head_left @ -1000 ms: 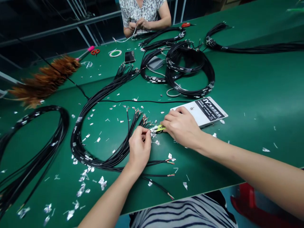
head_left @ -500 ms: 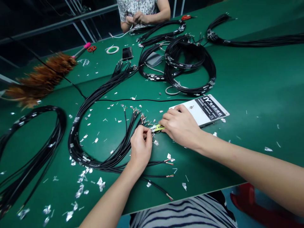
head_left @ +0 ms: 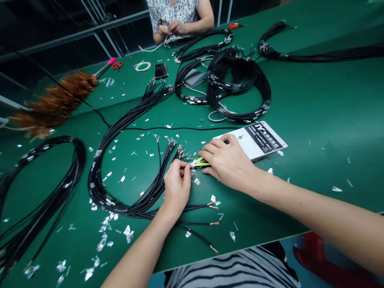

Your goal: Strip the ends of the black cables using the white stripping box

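Observation:
Pinched between the fingertips of my left hand (head_left: 177, 182) is the end of a black cable, mostly hidden by the fingers. My right hand (head_left: 229, 162) holds yellow-green snips (head_left: 200, 162), their tips at the left fingertips. The snips' handles are spread apart a little. A thick bundle of black cables (head_left: 103, 196) curves round from the left and passes beneath my left hand. Stripped copper ends (head_left: 180, 152) fan out just beyond that hand. Nearer the table edge, several cable ends (head_left: 214, 223) with bared wires lie apart from the rest.
A white box with a black label (head_left: 261, 138) sits beyond my right hand. Coiled cables (head_left: 267, 94) lie farther back, another coil (head_left: 75, 160) at left. Foil scraps (head_left: 128, 233) litter the green table (head_left: 315, 160). Across it, a person's hands (head_left: 174, 29) hold a white cable. A phone (head_left: 161, 70) lies near.
The snips' handles have spread apart slightly in my right hand. My left hand keeps its pinch in nearly the same place. The whole view has shifted a little.

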The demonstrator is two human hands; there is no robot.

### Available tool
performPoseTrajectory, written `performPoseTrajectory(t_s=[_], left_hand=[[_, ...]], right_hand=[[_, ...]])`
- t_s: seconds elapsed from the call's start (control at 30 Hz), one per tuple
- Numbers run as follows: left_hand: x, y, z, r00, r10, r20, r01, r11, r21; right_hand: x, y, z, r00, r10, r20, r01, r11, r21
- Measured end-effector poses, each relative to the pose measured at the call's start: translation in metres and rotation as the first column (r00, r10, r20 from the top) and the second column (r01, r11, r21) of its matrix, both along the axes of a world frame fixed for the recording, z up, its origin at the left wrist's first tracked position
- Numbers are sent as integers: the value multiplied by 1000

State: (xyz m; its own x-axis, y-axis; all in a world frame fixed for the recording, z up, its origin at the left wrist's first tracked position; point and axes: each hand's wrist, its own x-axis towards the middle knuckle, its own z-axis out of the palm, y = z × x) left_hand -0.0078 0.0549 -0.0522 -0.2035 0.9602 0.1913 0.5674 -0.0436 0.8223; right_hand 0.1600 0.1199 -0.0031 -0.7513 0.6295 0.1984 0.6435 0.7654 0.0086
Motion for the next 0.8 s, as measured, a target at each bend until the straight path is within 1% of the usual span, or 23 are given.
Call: performPoseTrajectory(t_s=[0.07,0.1,0.13,0.2,0.27,0.37,0.43,0.53,0.6,0.7,0.8], left_hand=[[-1,0,1,1000,-10,17,10,1000,-2],[-1,0,1,1000,-13,24,14,1000,-4],[-2,0,1,999,-15,30,15,1000,-6],[-3,1,1,999,-11,34,12,1000,-11],[-3,1,1,999,-8,34,9,1000,-18],[-3,1,1,999,-5,42,6,1000,-28],[-4,0,2,999,-8,53,10,999,-32],[-7,-1,4,998,-8,54,10,999,-34],[-10,-4,5,999,7,49,-5,999,-36],[-16,-7,7,997,31,64,-29,999,-42],[-18,-11,8,995,45,94,-41,998,-51]], right_hand=[[15,-4,3,989,-9,-145,9,1000,-1],[25,-8,3,971,-26,-238,29,1000,8],[36,-14,2,941,-51,-335,60,998,17],[57,-27,-2,852,-121,-509,153,988,21],[71,-41,-9,825,-150,-544,178,984,0],[76,-56,-19,843,-144,-518,171,985,6],[73,-58,-24,852,-136,-505,190,980,57],[70,-55,-27,854,-120,-506,222,964,145],[70,-51,-28,852,-111,-512,225,960,165],[71,-51,-27,833,-108,-542,214,967,135],[66,-60,-25,790,-84,-607,168,982,83]])
